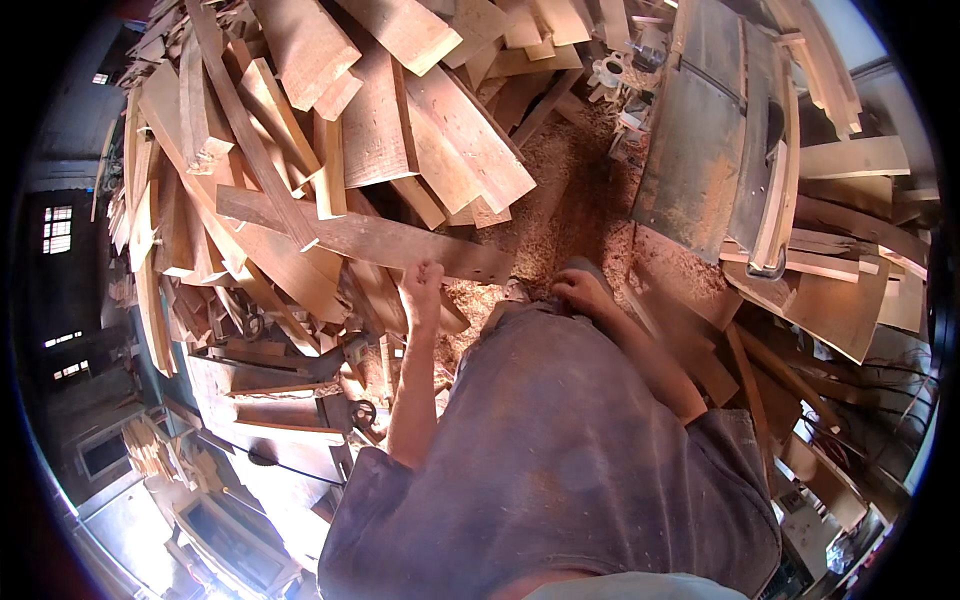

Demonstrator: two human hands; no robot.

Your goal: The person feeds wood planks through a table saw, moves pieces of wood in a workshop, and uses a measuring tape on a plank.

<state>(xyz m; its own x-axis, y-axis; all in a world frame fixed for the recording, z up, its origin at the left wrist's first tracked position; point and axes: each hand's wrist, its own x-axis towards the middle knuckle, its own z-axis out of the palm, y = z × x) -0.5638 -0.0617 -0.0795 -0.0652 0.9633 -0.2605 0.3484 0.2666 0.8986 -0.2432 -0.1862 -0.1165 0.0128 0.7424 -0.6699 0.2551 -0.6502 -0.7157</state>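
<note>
My left hand (422, 287) is closed, its fingers curled up just at the lower edge of a long flat wooden board (370, 238). Whether the fingers grip the board or only overlap it in view, I cannot tell. The board slants across the front of a heap of planks. My right hand (583, 290) is held in front of my body with its fingers bent inward, beside a dark rounded shape that I cannot make out. What it holds, if anything, is hidden. Below both hands, my dusty dark shirt (560, 420) fills the lower middle.
A large pile of planks (370, 120) rises ahead and to the left. Sawdust (560, 190) covers the floor between it and a long machine table (690, 150) on the right. More boards (840, 300) lean at far right. A handwheel (364, 412) sits by my left forearm.
</note>
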